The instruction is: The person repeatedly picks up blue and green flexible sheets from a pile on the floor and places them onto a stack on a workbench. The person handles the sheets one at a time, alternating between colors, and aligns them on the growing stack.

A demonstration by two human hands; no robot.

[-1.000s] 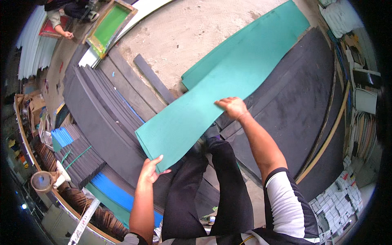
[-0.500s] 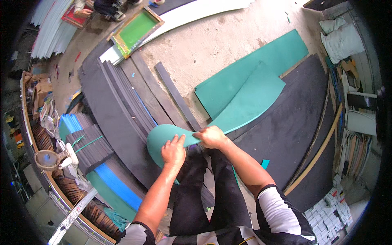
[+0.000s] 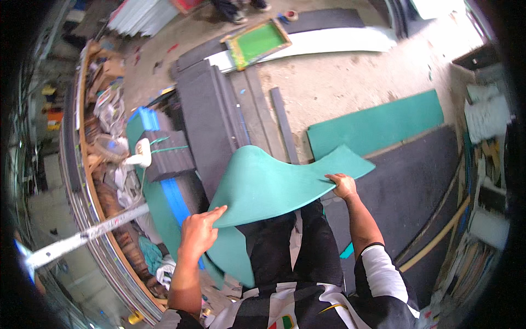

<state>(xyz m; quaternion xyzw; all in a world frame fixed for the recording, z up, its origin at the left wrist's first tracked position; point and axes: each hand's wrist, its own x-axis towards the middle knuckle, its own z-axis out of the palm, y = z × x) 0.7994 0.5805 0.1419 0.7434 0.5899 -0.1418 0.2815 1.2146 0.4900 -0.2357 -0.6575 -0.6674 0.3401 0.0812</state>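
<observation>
A long, flexible green foam sheet [image 3: 268, 189] arches up in front of my legs, its left part bending down and back below my left hand. My left hand [image 3: 198, 233] holds the sheet's near left edge, with a finger stretched over the top face. At the other side my right hand [image 3: 344, 187] is closed on the near edge, fingers on top; its thumb is hidden underneath. Beyond the right hand the sheet's end points away over a dark flat sheet [image 3: 405, 186]. Another flat green sheet [image 3: 378, 126] lies on the floor farther off.
A green-faced wooden frame [image 3: 257, 45] rests beside a long white strip [image 3: 334, 43]. Stacked dark sheets [image 3: 203, 109] lie to the left, with a fan [image 3: 115, 147] and a bound dark stack [image 3: 170, 156] farther left. At the far edge stands another person's leg [image 3: 226, 8].
The green sheet has been lifted off the lower green sheet and drawn toward me. My hands have moved apart, left hand leftward and right hand rightward along it. The view has shifted.
</observation>
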